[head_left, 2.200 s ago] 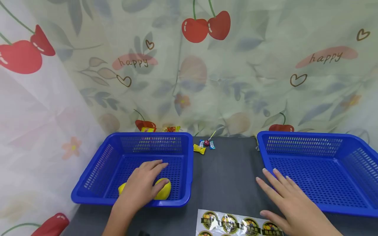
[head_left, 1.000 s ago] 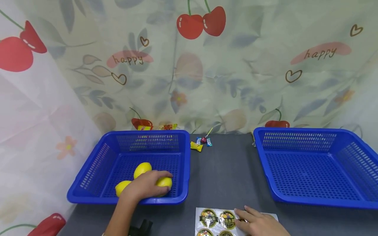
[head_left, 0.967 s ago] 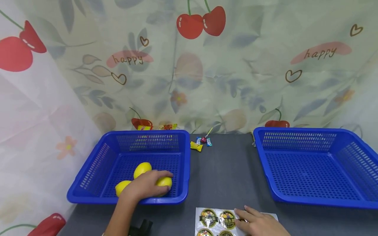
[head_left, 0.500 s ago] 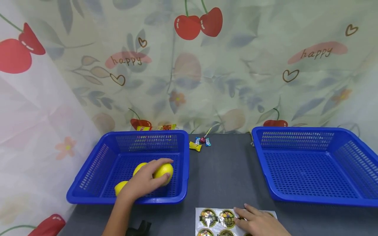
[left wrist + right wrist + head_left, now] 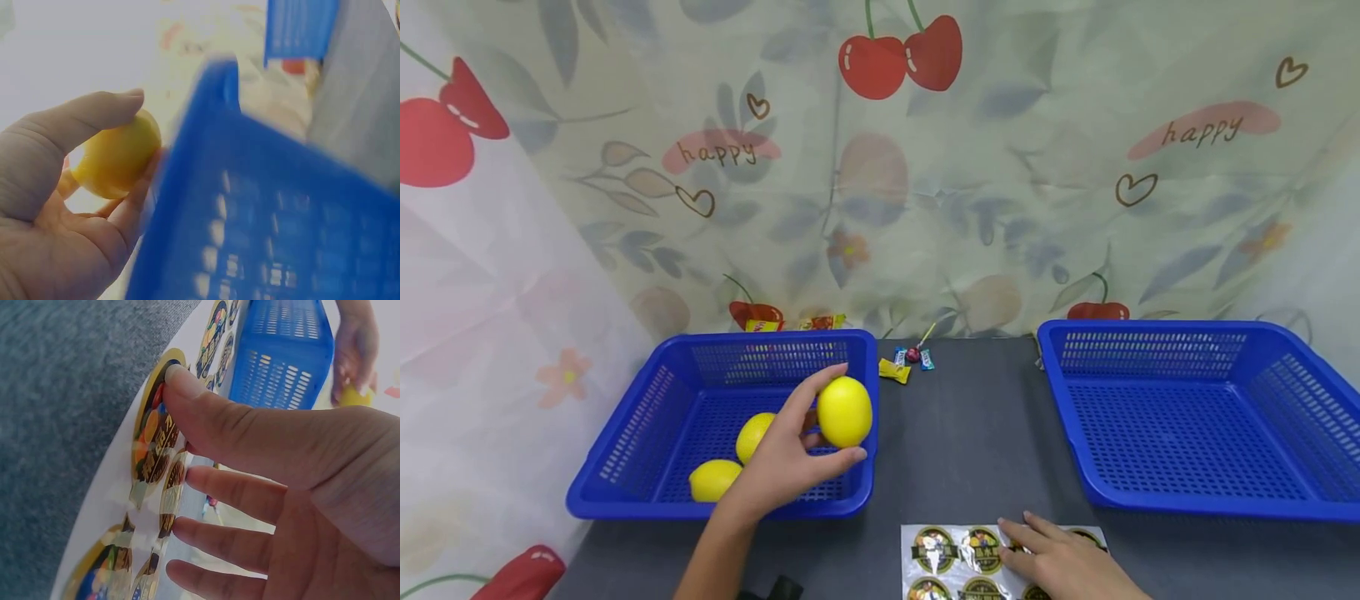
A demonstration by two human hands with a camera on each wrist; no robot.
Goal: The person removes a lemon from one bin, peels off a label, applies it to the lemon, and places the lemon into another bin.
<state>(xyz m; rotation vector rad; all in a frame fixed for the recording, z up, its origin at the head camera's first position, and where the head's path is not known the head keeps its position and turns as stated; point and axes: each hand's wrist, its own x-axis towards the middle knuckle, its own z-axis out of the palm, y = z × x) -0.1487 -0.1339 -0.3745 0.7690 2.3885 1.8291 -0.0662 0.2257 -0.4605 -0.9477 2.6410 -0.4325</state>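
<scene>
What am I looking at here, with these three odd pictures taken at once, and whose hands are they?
No machine: a person wears three cameras. The wide picture comes from one on the head, looking down at a dark grey table. The two close, blurry pictures come from cameras on each wrist.

The left hand grips a smooth yellow lemon, raised above the near right corner of the left blue perforated plastic basket; the left wrist view shows the same lemon between thumb and fingers. Two more yellow lemons lie in that basket. The right hand rests its fingers on a white sheet of round glossy stickers, seen close up in the right wrist view. A second blue perforated plastic basket stands to the right, and small wrapped sweets lie at the back.
</scene>
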